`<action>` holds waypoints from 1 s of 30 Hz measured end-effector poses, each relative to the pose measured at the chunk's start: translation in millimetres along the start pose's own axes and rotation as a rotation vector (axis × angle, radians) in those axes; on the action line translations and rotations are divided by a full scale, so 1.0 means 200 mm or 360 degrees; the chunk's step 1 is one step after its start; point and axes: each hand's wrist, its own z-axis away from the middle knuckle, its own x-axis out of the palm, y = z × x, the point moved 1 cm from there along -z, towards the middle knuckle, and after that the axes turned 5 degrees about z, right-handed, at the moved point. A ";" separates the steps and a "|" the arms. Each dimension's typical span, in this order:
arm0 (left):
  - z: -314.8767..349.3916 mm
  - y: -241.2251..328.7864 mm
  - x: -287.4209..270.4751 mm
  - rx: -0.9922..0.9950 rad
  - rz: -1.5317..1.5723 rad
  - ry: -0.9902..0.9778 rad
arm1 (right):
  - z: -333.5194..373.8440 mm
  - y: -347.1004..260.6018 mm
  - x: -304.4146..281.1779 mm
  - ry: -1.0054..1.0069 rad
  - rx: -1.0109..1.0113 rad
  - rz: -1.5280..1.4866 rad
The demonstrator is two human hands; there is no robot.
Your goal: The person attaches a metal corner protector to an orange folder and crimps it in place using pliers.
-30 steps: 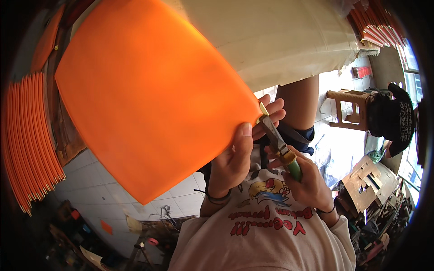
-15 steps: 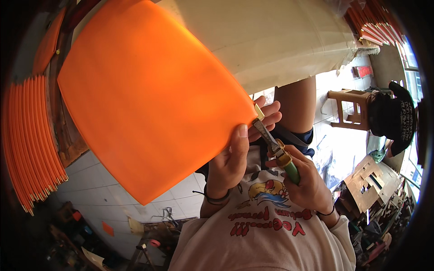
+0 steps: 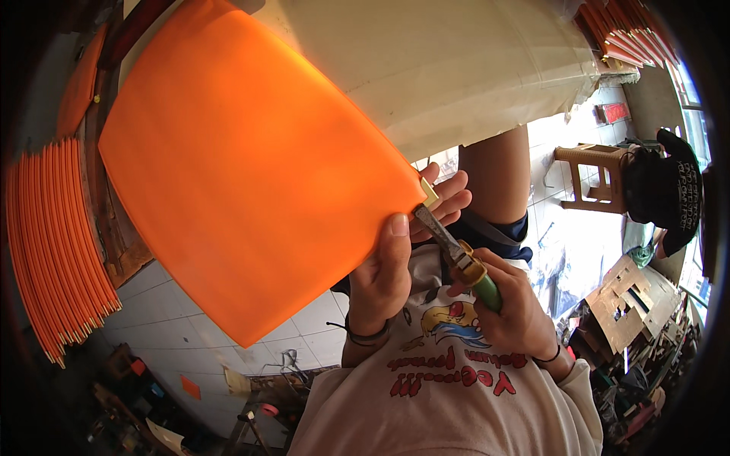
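Note:
My left hand [image 3: 386,277] grips a large, smooth orange panel [image 3: 251,175] by its near right corner, thumb on top and other fingers reaching past the edge from beneath. A small pale-yellow strip [image 3: 430,192] shows at that corner, by those fingers. My right hand [image 3: 517,315] is closed around a green-handled tool [image 3: 468,266] with a yellow collar and a narrow flat metal blade, which looks like a knife. The blade's tip meets the panel's corner beside my left thumb. The panel's underside is hidden.
A pale, covered worktop [image 3: 456,68] lies beyond the panel. Stacked orange panels [image 3: 61,243] stand at far left, more orange pieces [image 3: 627,30] at far right. On the right are a beige stool [image 3: 593,175], a black printed cloth item [image 3: 661,186] and a scrap heap [image 3: 631,365].
The panel's corner, both hands and the blade have shifted slightly left. The blade tip sits a little lower along the corner. Both grips stay the same.

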 end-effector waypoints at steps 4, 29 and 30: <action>0.00 -0.01 0.00 0.0026 0.0023 0.0002 | -0.01 -0.01 -0.01 -0.0047 0.0154 0.0008; 0.00 0.01 0.02 -0.0009 0.0007 0.0057 | 0.00 0.06 -0.03 -0.0042 0.0235 -0.0036; 0.01 0.01 0.02 0.0035 -0.0019 0.0061 | -0.01 0.06 -0.04 -0.0052 0.0186 -0.0026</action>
